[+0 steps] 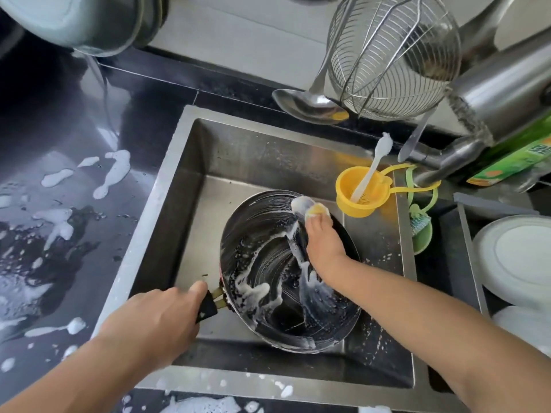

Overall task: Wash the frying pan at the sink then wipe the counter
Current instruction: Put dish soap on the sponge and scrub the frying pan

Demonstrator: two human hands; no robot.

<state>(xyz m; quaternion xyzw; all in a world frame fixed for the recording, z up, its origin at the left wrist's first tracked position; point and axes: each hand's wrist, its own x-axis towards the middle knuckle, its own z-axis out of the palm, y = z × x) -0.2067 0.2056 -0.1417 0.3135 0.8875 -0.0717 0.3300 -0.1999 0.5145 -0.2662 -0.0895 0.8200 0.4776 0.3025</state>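
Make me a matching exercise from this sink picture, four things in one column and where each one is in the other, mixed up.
Things:
1. frying pan
2. toothbrush
3. foam splashes
4. white plate

Places:
A. on the black counter left of the sink
B. standing in the yellow cup
C. in the basin, held by its handle
D. in the compartment right of the sink

Pairs: 1-C, 2-B, 3-A, 4-D
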